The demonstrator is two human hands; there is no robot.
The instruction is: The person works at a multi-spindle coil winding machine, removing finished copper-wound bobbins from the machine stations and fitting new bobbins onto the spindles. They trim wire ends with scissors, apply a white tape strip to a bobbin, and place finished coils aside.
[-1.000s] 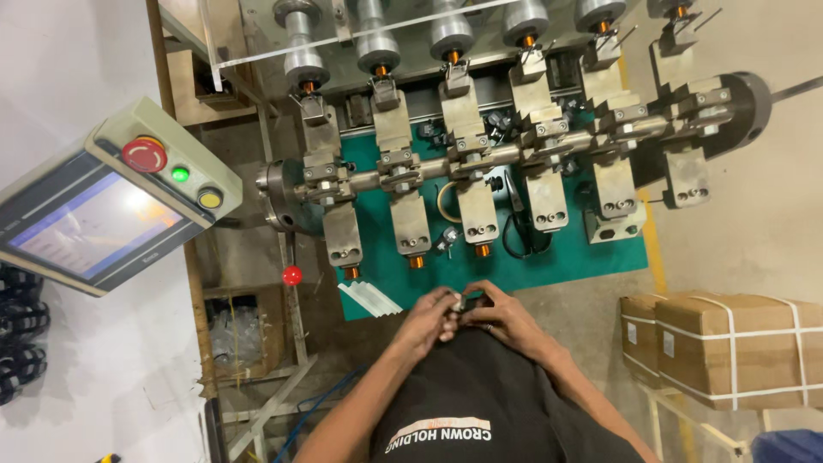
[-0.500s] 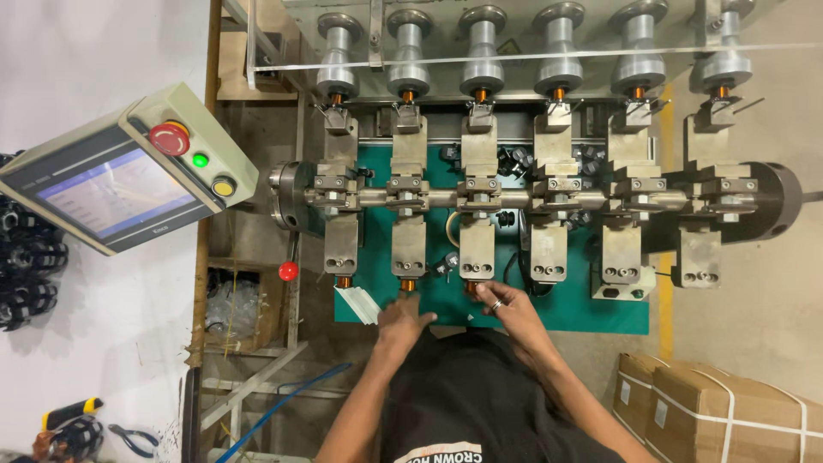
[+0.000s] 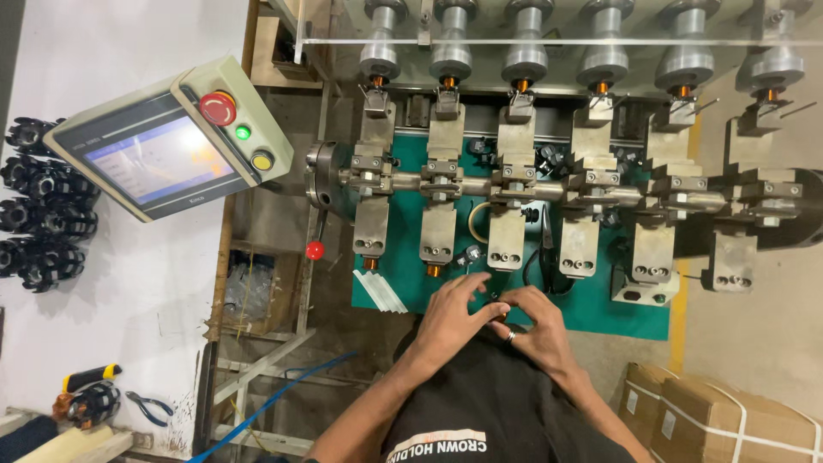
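Note:
My left hand (image 3: 450,319) and my right hand (image 3: 533,327) are brought together just in front of my chest, over the near edge of the green mat (image 3: 600,313). Their fingertips pinch a small dark part (image 3: 495,302) between them; its shape is too small to make out. A ring sits on a finger of my right hand. Just beyond my fingers stands a row of grey metal clamp stations (image 3: 506,214) on a long shaft (image 3: 531,184), with copper-coloured tips below some of the stations.
A tilted control panel (image 3: 163,141) with a screen and red, green and yellow buttons stands at the left. A red-knobbed lever (image 3: 315,249) hangs below it. Black plastic parts (image 3: 43,206) lie piled far left. Strapped cardboard boxes (image 3: 720,420) sit at the lower right. Pliers (image 3: 147,409) lie at the lower left.
My hands have drawn back from the clamp stations toward my chest and come together on the small part. The view has shifted left and down slightly.

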